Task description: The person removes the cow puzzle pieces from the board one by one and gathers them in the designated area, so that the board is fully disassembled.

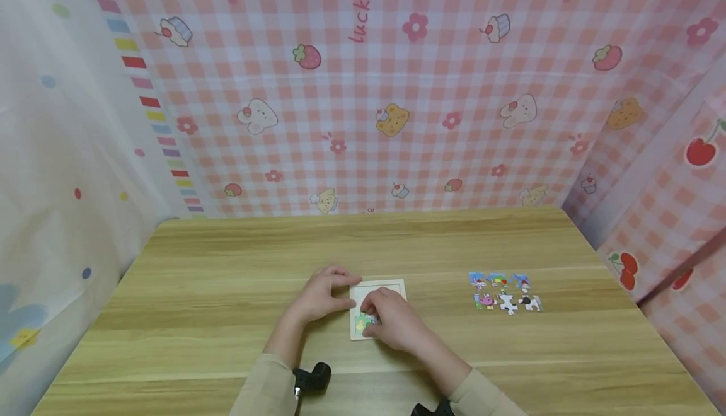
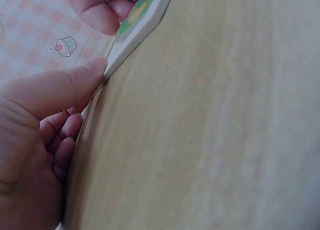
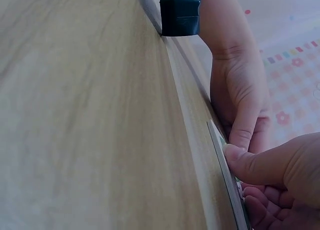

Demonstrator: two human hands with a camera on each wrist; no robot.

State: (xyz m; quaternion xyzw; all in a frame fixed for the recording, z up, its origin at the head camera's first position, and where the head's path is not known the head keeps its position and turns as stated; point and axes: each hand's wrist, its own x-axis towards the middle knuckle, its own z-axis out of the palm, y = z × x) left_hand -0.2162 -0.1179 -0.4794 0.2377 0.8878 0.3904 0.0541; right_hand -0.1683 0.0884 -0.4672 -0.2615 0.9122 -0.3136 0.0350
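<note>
A small square puzzle frame (image 1: 403, 286) with a pale wooden rim lies on the table. My left hand (image 1: 319, 296) is at its left side, with thumb and forefinger spread and touching the rim; in the left wrist view the thumb (image 2: 75, 87) rests against the frame's edge. Over the frame's lower part, my right hand (image 1: 397, 321) has curled fingers and pinches a puzzle piece (image 1: 372, 317), mostly hidden beneath them. A green and yellow puzzle piece (image 1: 362, 324) lies in the lower left corner of the frame. In the right wrist view, the right thumb (image 3: 260, 165) touches the frame's edge.
Several loose puzzle pieces (image 1: 507, 303) lie in two rows to the right of the frame. The wooden table (image 1: 227, 258) meets a pink checked curtain (image 1: 340, 88) at the back. Black wrist cameras (image 1: 313, 378) sit near both sleeves.
</note>
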